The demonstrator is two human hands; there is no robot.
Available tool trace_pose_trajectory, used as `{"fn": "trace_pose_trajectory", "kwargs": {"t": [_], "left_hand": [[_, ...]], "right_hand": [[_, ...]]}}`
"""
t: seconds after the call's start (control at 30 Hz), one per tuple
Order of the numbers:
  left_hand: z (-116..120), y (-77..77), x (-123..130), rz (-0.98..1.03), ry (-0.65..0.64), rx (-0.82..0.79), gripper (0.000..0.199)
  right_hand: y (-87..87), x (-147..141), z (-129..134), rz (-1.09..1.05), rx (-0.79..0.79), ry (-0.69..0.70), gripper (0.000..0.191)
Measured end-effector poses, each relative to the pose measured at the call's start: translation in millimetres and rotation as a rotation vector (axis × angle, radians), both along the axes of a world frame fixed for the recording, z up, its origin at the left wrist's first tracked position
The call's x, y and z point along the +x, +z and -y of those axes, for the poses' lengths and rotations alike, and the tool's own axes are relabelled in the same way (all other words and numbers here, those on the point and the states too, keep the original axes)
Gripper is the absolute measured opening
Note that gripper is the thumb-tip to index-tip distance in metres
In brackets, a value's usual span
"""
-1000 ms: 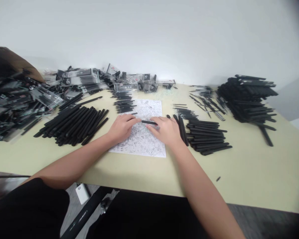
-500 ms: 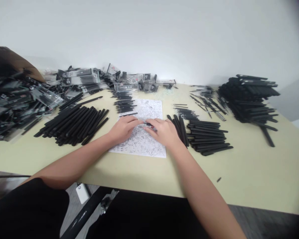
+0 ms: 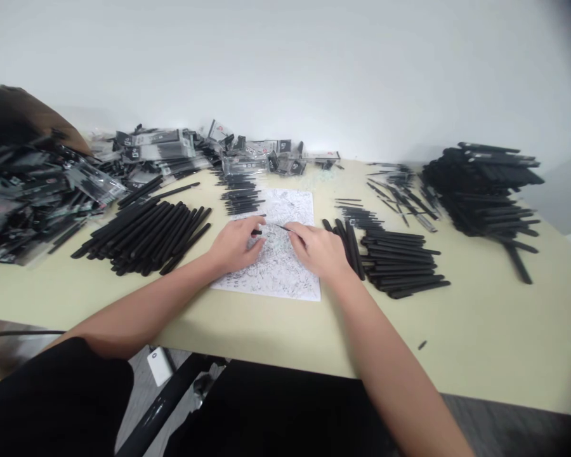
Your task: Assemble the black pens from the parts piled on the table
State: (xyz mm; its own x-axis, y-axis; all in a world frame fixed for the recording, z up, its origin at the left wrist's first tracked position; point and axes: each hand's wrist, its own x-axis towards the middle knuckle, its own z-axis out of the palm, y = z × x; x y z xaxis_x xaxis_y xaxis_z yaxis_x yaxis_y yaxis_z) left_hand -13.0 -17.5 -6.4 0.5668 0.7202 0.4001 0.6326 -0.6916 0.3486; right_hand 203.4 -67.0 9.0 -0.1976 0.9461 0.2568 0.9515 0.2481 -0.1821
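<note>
Pinching a slim black pen part (image 3: 284,226) in the fingers of my right hand (image 3: 318,251), I keep its fine end pointing left, just above the printed sheet (image 3: 290,279). The fingers of my left hand (image 3: 235,244) are curled closed around a short black stub (image 3: 256,232), also over the sheet, near its middle. Both pieces feel to me like light, stiff, smooth plastic. The slim part looks thin enough to slip or snap, so I judge it safest to hold it close to the thicker end, not by the fine tip. The stub is so short that only my fingertips can secure it. Left of the sheet lies a pile of black pens (image 3: 143,238), with another pile (image 3: 400,263) to its right. Half a second ago my hands nearly met over a black piece between them; now they stand slightly apart, with two separate pieces showing
</note>
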Motion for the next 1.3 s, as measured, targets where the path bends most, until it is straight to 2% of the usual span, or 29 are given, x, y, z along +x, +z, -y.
{"fn": "trace_pose_trajectory", "kwargs": {"t": [0.1,0.2,0.47,0.77,0.97,1.3], "left_hand": [[-2.0,-1.9,0.5,-0.067,-0.103,0.038,0.018],[-3.6,-4.1,1.4,-0.118,-0.173,0.055,0.019],[-7.7,-8.4,1.3,-0.104,-0.198,0.031,0.02],[-4.4,-6.7,6.6,-0.122,-0.12,-0.064,0.017],[-7.4,-8.5,4.8,-0.017,-0.076,-0.074,0.017],[-8.4,-8.8,3.7,0.005,-0.075,-0.086,0.016]], "right_hand": [[0.4,-1.3,0.4,-0.011,-0.008,-0.016,0.035],[0.1,-2.3,0.3,-0.016,-0.019,-0.032,0.033],[-3.1,-2.9,-0.6,-0.009,-0.036,-0.023,0.032],[-2.9,-2.8,-1.6,-0.037,-0.078,-0.049,0.032],[-2.8,-2.1,-0.7,-0.096,-0.067,-0.026,0.03],[-4.0,-4.9,1.0,-0.088,-0.022,0.005,0.03]]}}
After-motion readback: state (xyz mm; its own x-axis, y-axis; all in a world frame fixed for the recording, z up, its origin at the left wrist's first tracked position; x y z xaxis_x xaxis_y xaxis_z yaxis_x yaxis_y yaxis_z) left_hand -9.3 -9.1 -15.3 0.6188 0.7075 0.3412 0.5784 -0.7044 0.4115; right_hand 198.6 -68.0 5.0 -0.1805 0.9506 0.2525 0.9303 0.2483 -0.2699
